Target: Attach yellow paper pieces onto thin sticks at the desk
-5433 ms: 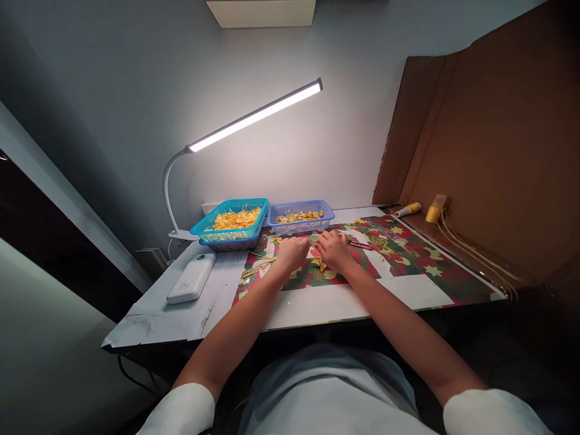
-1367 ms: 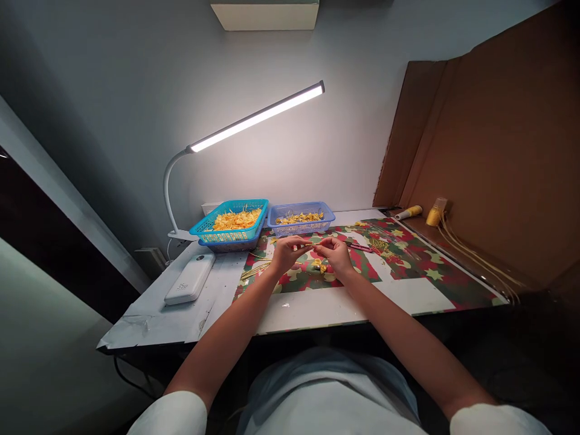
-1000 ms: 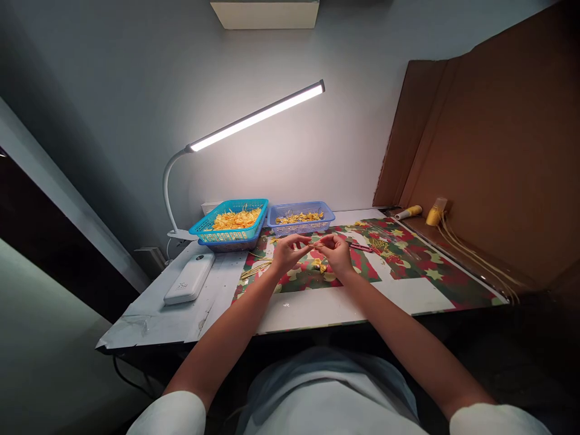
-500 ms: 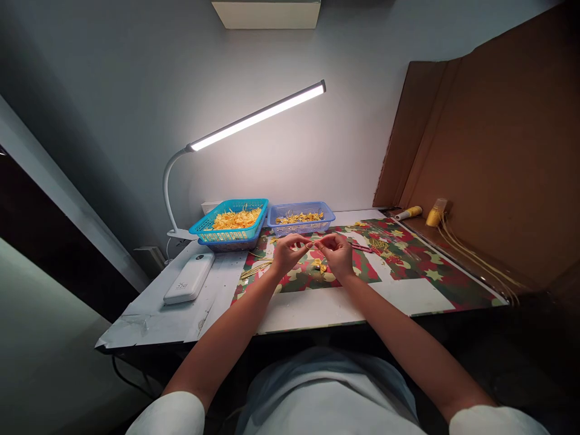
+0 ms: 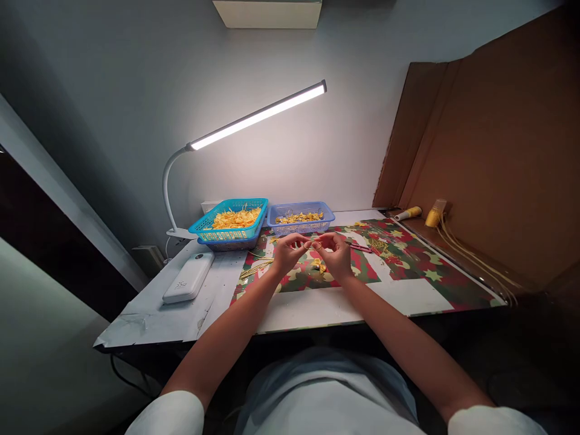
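Observation:
Above the camouflage-patterned sheet [image 5: 294, 279], my left hand [image 5: 289, 252] and my right hand [image 5: 334, 254] meet fingertip to fingertip. Both are closed in a pinch. Whatever lies between the fingertips is too small and too hidden to name; only a thin pale-gold edge shows there. Just below the hands, small yellow-gold pieces [image 5: 319, 266] lie on the sheet. Left of my left hand rests a gold, tweezer-like tool [image 5: 256, 269]. Beyond my right hand lies a red-handled tool [image 5: 360, 247], with thin gold wire-like bits [image 5: 381, 248] near it.
A turquoise basket [image 5: 229, 236] of yellow petal-like pieces and a lilac basket [image 5: 301, 228] of gold bits stand at the back. On the left are a white power bank [image 5: 189, 278] and a lit lamp [image 5: 258, 116]. Cardboard [image 5: 489, 151] walls the right side, beside a yellow-filled bottle [image 5: 435, 214].
The fingertips have shifted slightly against each other, and my right hand's fingers have rolled a little. Both hands stay in the same place, and the things on the table have not moved.

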Demonstrator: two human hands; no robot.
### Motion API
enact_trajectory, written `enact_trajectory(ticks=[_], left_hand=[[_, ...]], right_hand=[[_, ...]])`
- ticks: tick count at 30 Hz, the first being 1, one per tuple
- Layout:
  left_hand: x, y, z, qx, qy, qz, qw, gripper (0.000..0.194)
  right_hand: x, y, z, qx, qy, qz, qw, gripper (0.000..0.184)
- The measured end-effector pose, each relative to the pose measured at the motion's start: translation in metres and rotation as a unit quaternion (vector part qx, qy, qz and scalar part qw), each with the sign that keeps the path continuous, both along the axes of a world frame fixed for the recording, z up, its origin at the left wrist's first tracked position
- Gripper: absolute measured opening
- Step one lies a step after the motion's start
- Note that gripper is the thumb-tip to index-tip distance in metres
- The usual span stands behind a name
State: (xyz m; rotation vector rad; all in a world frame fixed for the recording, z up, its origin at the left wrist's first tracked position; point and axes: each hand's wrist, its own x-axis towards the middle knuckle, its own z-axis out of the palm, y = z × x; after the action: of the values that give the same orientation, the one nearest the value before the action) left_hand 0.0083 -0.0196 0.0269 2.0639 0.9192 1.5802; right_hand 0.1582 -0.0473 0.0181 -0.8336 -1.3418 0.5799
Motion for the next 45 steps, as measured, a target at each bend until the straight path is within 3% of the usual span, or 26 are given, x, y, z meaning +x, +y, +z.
enact_trajectory(ticks=[6,16,24,32,45], left_hand=[[0.0,-0.001,0.002,0.007,0.008,-0.002,1.0,0.028],[-0.001,0.0,0.0,0.001,-0.006,-0.002,1.0,0.029],[-0.001,0.002,-0.001,-0.003,-0.009,-0.002,1.0,0.028],[0.001,0.003,-0.005,-0.018,-0.003,-0.013,1.0,0.029],[0.001,0.009,-0.011,-0.076,-0.016,-0.031,0.997,0.03]], right_hand=[[-0.001,-0.004,0.001,0.017,-0.108,-0.077,0.991,0.017],[-0.001,0.0,0.0,-0.005,-0.068,-0.071,0.995,0.024],[-0.002,0.003,-0.002,-0.051,-0.026,-0.03,0.998,0.024],[0.0,0.002,-0.003,-0.001,-0.101,-0.058,0.993,0.019],[0.003,0.007,-0.006,-0.033,-0.111,-0.052,0.992,0.015]])
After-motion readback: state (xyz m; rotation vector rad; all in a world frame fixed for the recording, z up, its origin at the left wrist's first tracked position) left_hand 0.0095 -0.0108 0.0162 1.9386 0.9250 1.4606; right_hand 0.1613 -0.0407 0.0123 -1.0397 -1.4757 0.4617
